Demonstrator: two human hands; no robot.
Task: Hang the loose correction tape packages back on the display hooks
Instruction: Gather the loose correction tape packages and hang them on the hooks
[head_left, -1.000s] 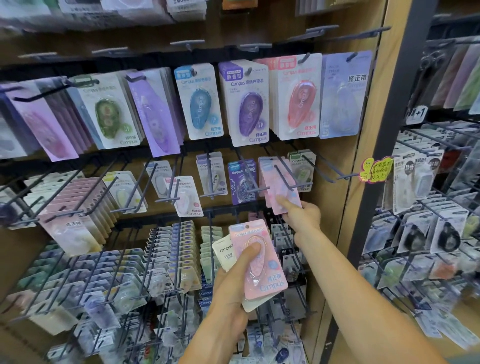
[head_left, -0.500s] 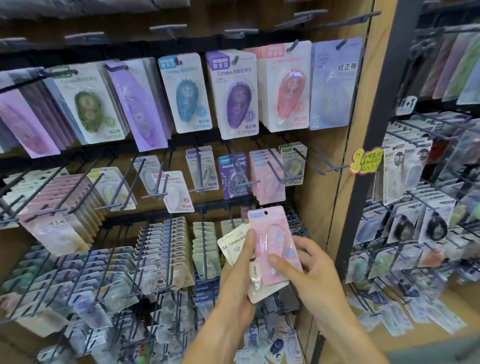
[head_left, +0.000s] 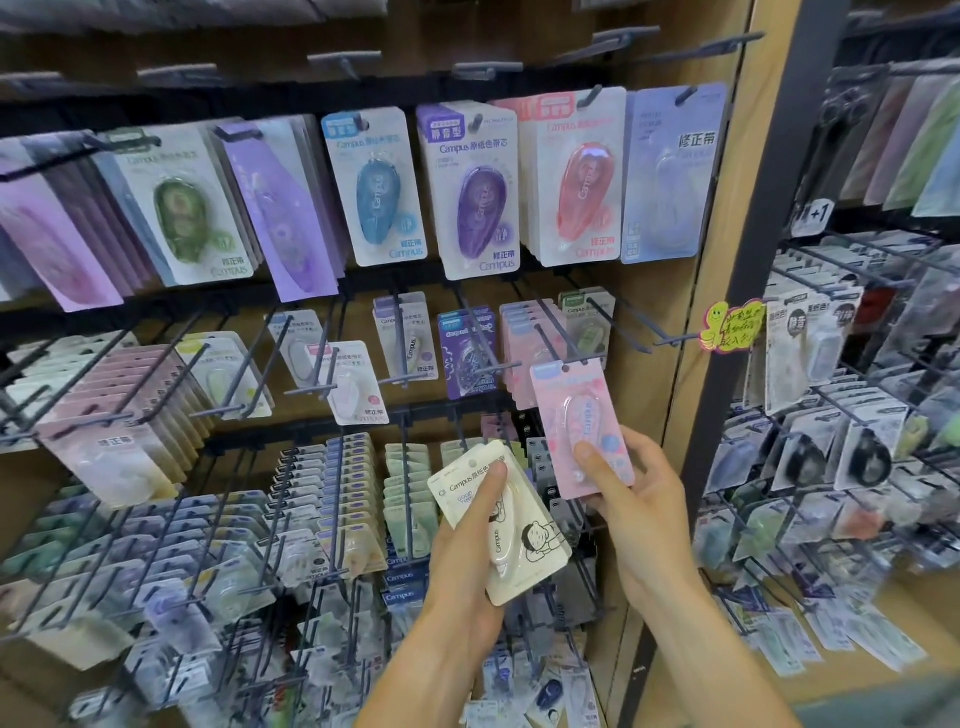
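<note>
Right hand (head_left: 631, 512) pinched the pink package (head_left: 582, 428) just below its matching hook (head_left: 550, 338); left hand (head_left: 470, 535) gripped the cream package (head_left: 501, 525), unhung.

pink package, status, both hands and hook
Right hand grips pink package, below pink row's hook, not hung. Left hand holds cream package. Nothing blocking.
</note>
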